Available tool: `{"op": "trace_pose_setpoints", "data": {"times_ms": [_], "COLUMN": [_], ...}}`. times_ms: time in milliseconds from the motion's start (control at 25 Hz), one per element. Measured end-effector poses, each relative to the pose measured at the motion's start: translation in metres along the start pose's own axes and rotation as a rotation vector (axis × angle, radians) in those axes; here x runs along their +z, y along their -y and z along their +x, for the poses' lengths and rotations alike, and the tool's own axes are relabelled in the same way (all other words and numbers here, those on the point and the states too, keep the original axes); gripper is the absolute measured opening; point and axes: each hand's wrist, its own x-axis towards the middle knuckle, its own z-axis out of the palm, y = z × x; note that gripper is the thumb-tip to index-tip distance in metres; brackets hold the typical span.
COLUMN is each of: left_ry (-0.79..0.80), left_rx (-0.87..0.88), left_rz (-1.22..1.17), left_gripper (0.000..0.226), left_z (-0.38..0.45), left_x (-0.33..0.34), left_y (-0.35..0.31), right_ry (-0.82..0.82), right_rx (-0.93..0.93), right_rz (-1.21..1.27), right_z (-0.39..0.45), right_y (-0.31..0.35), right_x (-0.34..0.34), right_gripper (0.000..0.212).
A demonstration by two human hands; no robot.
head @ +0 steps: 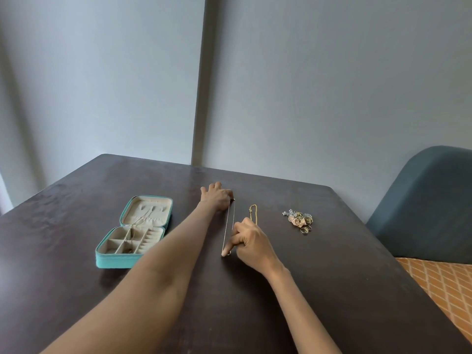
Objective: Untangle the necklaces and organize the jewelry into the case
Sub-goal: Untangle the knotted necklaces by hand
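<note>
A thin silver necklace (229,224) lies stretched in a long narrow loop on the dark table (332,277). My left hand (217,196) pinches its far end. My right hand (251,238) holds its near end, forefinger pressed down on the table. A gold chain (253,213) lies just right of it, partly behind my right hand. Further right sits a pile of rings and earrings (298,219). A teal jewelry case (135,232) lies open on the left, with beige compartments and a chain hanging in its lid.
A blue-grey chair (424,205) stands at the table's right edge. An orange patterned floor (444,287) shows beyond the right edge. Grey walls (306,85) rise right behind the table.
</note>
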Motion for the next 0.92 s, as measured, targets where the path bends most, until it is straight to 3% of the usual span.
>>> {"op": "trace_pose_setpoints", "data": {"times_ms": [200,360,800,920], "left_ry": [-0.007,-0.006,-0.007,-0.089], "left_rx": [0.023,0.034,0.041,0.097], "left_rz": [0.033,0.066,0.067,0.004], "left_gripper": [0.041,0.041,0.04,0.039], "left_z": [-0.001,-0.002,-0.004,-0.007], "left_x": [0.0,-0.002,-0.005,-0.007], "left_y": [0.003,0.002,0.0,-0.005], "right_ry": [-0.092,-0.017,-0.034,-0.179], "right_rx": [0.102,0.046,-0.004,0.088], "right_rz": [-0.075,-0.111,-0.074,-0.067], "right_z": [0.009,0.005,-0.002,-0.005], "right_y": [-0.01,-0.007,-0.007,-0.016], "right_x": [-0.003,-0.006,-0.002,-0.009], "right_gripper": [0.053,0.052,0.048,0.048]}}
